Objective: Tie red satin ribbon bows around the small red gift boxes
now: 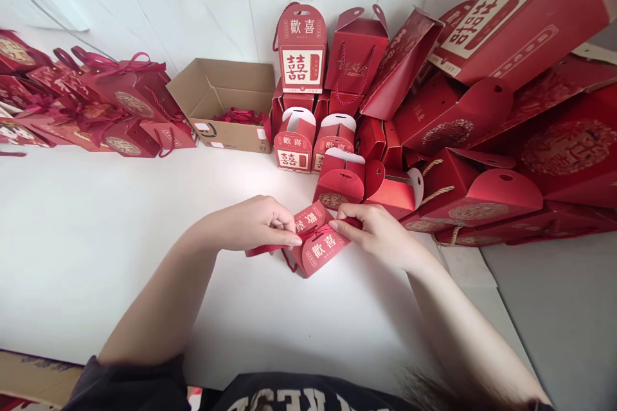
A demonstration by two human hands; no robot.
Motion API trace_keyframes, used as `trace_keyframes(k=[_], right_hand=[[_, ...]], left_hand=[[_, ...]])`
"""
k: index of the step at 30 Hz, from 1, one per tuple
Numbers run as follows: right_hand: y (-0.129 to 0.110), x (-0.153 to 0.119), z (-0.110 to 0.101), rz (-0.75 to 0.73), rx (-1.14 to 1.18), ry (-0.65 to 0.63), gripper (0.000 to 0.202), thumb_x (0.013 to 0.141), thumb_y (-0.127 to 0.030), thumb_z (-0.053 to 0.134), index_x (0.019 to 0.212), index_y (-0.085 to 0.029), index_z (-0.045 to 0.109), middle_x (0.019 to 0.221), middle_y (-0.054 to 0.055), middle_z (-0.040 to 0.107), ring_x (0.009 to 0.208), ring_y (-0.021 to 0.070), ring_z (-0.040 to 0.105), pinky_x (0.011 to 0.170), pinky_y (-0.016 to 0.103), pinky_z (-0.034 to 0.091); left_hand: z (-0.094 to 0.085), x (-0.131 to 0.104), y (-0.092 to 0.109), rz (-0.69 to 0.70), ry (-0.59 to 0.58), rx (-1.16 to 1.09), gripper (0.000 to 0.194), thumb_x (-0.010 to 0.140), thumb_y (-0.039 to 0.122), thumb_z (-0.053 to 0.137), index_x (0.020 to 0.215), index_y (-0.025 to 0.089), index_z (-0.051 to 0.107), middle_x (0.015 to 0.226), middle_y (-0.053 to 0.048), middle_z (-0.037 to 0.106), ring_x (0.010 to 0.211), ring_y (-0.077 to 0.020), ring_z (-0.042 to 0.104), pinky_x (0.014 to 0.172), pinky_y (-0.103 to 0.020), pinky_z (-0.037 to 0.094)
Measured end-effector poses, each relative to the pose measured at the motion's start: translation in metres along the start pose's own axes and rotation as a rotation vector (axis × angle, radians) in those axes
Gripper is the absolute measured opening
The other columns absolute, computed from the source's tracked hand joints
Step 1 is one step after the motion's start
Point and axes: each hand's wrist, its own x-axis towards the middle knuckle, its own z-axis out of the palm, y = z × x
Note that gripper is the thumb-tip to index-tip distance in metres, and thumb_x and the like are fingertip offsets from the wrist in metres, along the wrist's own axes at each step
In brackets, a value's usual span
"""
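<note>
A small red gift box (322,253) with pale Chinese characters lies on the white table, its two rounded top flaps leaning apart. Across its top runs a red ribbon (315,232), gathered at the middle in what looks like a knot. From the left, my left hand (263,223) pinches one side of the ribbon; a loose tail hangs below the fingers. My right hand (369,231) grips the ribbon's other side between thumb and forefinger, just above the box's right edge. A twisted red cord handle shows at the box's lower left. The fingers partly cover the ribbon.
An open cardboard box (231,87) with red ribbons inside stands against the marble-patterned wall. Many red gift boxes (467,196) are stacked at the right and back. Ribbon-tied boxes (130,93) line the back left. The white table (96,225) spreads between them.
</note>
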Motion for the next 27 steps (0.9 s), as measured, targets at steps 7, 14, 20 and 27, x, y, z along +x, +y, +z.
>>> trace_keyframes(k=[7,14,20,27], right_hand=[[-0.01,-0.008,-0.006,-0.032,-0.023,0.049,0.035,0.097,-0.044,0.044,0.071,-0.021,0.048,0.066,-0.002,0.05,0.061,0.0131,0.043,0.059,0.026,0.033],[-0.007,-0.005,-0.002,-0.038,-0.105,0.008,0.031,0.097,-0.039,0.045,0.071,-0.021,0.047,0.067,-0.001,0.053,0.061,0.0137,0.043,0.058,0.027,0.031],[-0.002,-0.002,0.0,-0.021,-0.111,-0.008,0.032,0.097,-0.04,0.045,0.071,-0.021,0.045,0.067,-0.001,0.052,0.061,0.0135,0.042,0.059,0.026,0.031],[0.0,-0.001,-0.001,0.007,-0.09,-0.005,0.031,0.097,-0.041,0.045,0.073,-0.022,0.046,0.066,-0.002,0.052,0.061,0.0137,0.043,0.059,0.025,0.032]], left_hand=[[-0.008,-0.011,0.0,0.031,-0.024,0.022,0.027,0.082,0.039,0.061,0.07,0.016,0.067,0.064,-0.002,0.063,0.051,-0.01,0.052,0.045,-0.018,0.04],[-0.014,-0.002,-0.013,-0.021,-0.031,0.058,0.025,0.079,0.037,0.062,0.066,0.016,0.066,0.059,-0.001,0.06,0.043,-0.0081,0.046,0.041,-0.019,0.035],[-0.017,0.008,-0.018,0.147,-0.079,0.038,0.019,0.078,0.036,0.069,0.075,0.018,0.075,0.08,-0.004,0.066,0.061,-0.0117,0.056,0.053,-0.021,0.043],[-0.004,0.036,-0.027,0.614,-0.058,-0.106,0.013,0.079,0.028,0.074,0.068,0.021,0.076,0.118,-0.008,0.072,0.124,-0.0264,0.055,0.111,-0.04,0.035]])
